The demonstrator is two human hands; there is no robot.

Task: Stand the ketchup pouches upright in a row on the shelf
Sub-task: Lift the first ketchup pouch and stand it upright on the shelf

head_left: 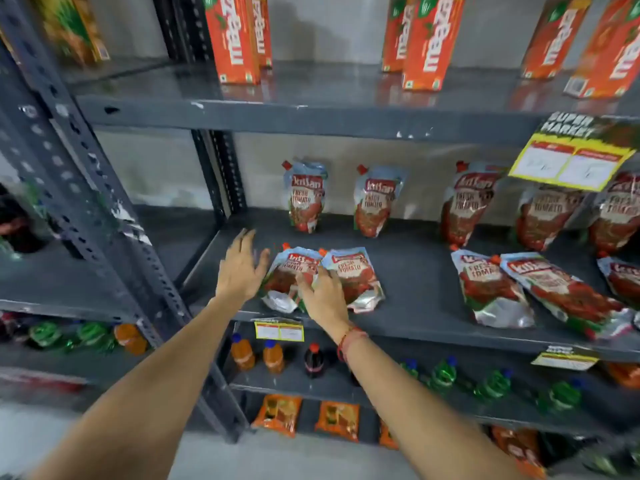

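Note:
On the grey middle shelf, several ketchup pouches stand upright along the back wall, the leftmost beside another. Two pouches lie flat near the front left: one and one overlapping its right side. More flat pouches lie at the front right. My left hand hovers open, fingers spread, just left of the flat pair. Resting on the gap between those two pouches is my right hand, fingers spread, not gripping.
Orange juice cartons stand on the shelf above. A yellow price sign hangs at the upper right. Soft-drink bottles fill the shelf below, snack packets lower still. A perforated steel upright rises on the left.

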